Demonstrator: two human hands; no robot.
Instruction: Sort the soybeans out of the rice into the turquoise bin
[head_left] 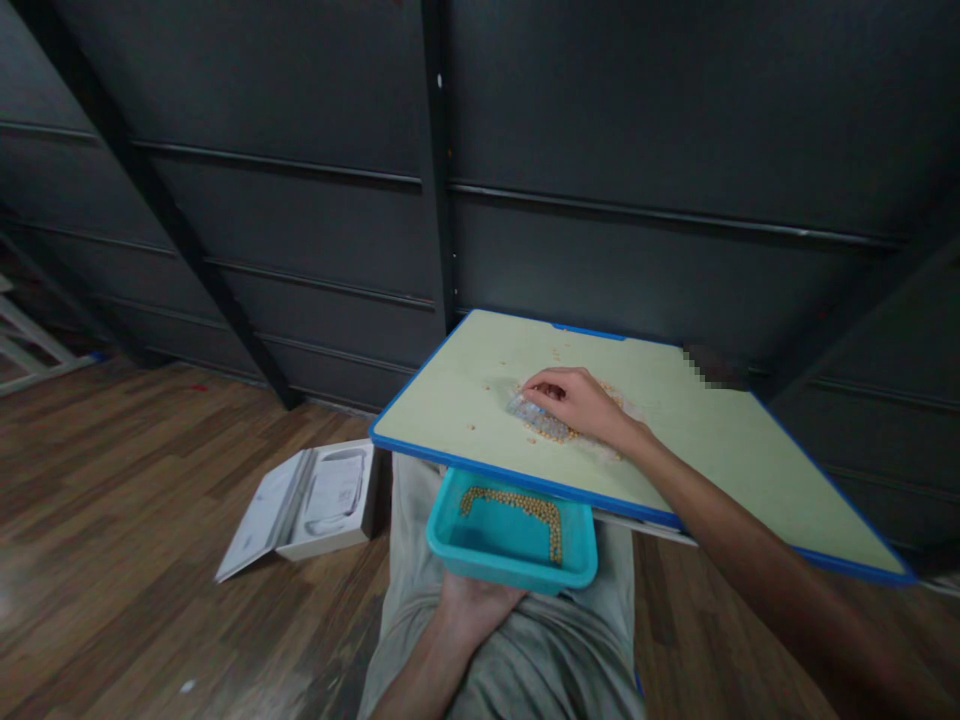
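Note:
My right hand (577, 402) is over the tabletop with its fingers curled together, at a heap of whitish translucent pieces (546, 422). What its fingertips hold, if anything, is hidden. Small golden bead-like grains (615, 392) lie around the heap, and a few are scattered singly. Below the table's front edge, my left hand (476, 602) supports a teal plastic tray (510, 570) from beneath, its fingers hidden under the tray. Similar golden grains (517, 500) line the tray's far and right sides.
A pale yellow-green table (712, 440) with a blue rim overhangs my lap and the tray's far edge. An open white box (330, 540) sits on the wooden floor (135, 490) at left. A dark panelled wall (300, 200) stands behind.

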